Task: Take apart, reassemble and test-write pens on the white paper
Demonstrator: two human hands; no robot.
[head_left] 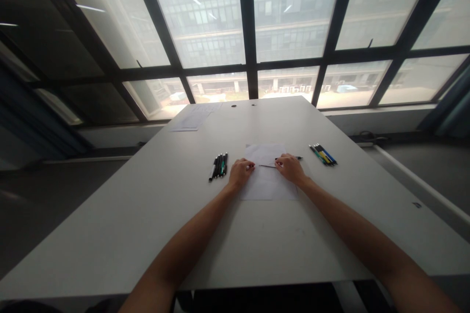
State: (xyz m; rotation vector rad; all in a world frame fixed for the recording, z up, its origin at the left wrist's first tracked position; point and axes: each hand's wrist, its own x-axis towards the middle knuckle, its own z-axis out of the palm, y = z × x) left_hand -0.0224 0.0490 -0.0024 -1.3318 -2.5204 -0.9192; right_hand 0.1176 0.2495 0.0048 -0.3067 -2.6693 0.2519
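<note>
Over a sheet of white paper (268, 188) lying on the table, my two hands face each other. My left hand (239, 173) is closed in a pinch at the sheet's left edge; a small pale bit shows at the fingertips, too small to name. My right hand (291, 168) is closed on a thin pen refill (267, 166), which points left toward my left hand. A dark pen part (300, 158) sticks out beyond the right hand's knuckles; whether that hand grips it is hidden. Several dark pens (219, 165) lie side by side left of my left hand.
On the right lies a row of green, yellow and blue pens (323, 154). Further off on the white table (147, 234) are printed sheets (193, 117) and a small round dark disc (234, 106). Large windows (286, 10) stand beyond the far edge.
</note>
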